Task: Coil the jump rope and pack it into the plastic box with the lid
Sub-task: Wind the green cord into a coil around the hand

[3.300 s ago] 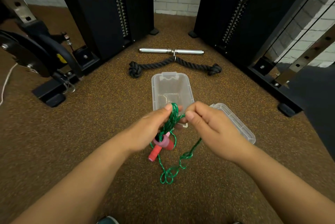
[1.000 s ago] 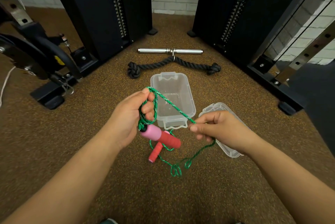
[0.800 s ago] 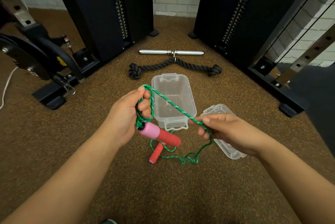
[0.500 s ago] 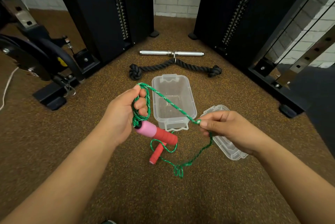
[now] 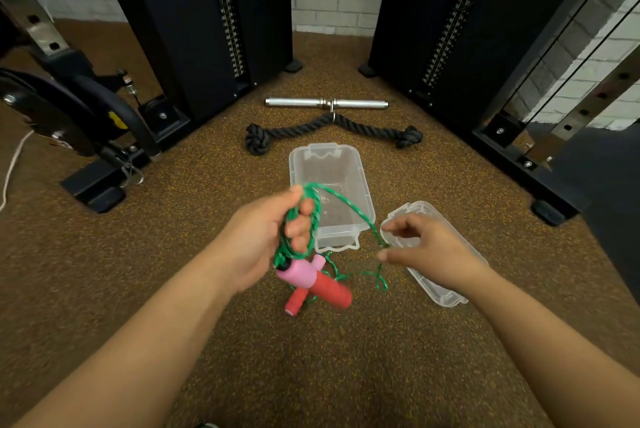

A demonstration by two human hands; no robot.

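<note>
Weight plate (image 5: 45, 112): black disc on a dark frame, far out at 9 o'clock, standing on the speckled brown floor (image 5: 173, 254).
White cord (image 5: 12, 164): thin line at the left edge, trailing down the floor.
Left tower (image 5: 194, 22): black weight stack at 11 o'clock, with a yellow pin high up.
Left hand (image 5: 263, 237): curled shut around several loops of green cord, fingers through the coil, raised above the floor just left of centre.
Jump rope (image 5: 304, 209): green braided cord, partly coiled in the left hand; one strand running from the top of the coil toward 4 o'clock, down to the right hand; loose slack curling below, toward the floor.
Upper handle (image 5: 311, 280): pink and red, hanging under the left hand, tilted, lower end toward 4 o'clock.
Second handle (image 5: 296, 301): red, lower, partly hidden behind the first; contact with the floor not clear.
Steel bar (image 5: 325, 102): lying crosswise at 12 o'clock, with a black knotted rope (image 5: 329, 126) hooked at its middle.
Plastic box (image 5: 330, 167): clear, open, on the floor just beyond the left hand; nothing of the rope resting inside.
Right hand (image 5: 426, 251): fingers loosely spread, narrow gap between thumb and forefinger, green strand passing at the fingertips; blurred, so firm pinch or not cannot be told.
Lid (image 5: 446, 294): clear, flat on the floor at 4 o'clock from the box, partly under the right hand.
Right tower (image 5: 436, 25): black stack at 1 o'clock, with a yellow pin.
</note>
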